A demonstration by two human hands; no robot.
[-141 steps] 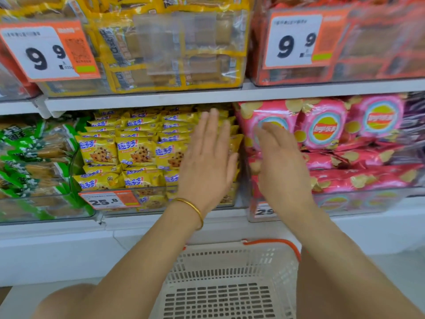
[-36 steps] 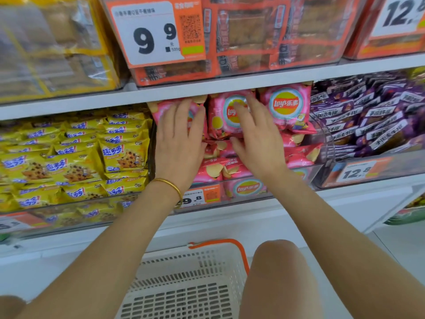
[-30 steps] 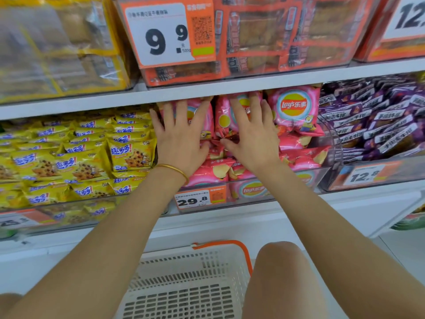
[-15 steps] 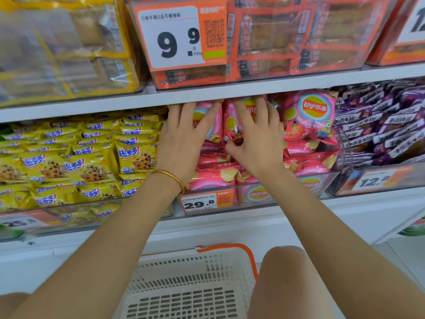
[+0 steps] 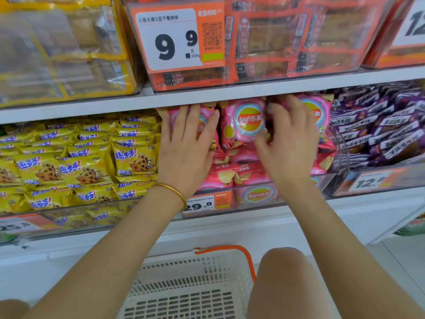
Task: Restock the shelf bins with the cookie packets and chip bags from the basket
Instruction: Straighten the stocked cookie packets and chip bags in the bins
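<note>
— Where are your hands?
— My left hand (image 5: pixel 187 149) lies flat, fingers straight, on the pink chip bags (image 5: pixel 244 125) in their clear bin (image 5: pixel 253 199). My right hand (image 5: pixel 287 143) is blurred, fingers bent; whether it grips, I can't tell.
— Around you?
— Yellow cookie packets (image 5: pixel 130 158) to the left; white basket (image 5: pixel 195 286) below the shelf (image 5: pixel 253 218).

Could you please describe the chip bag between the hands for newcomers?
On the lower shelf, find the pink chip bin between yellow cookie packets and purple packets. The chip bag stands upright between left hand and right hand, its logo unobstructed, unlike its neighbours'.
</note>
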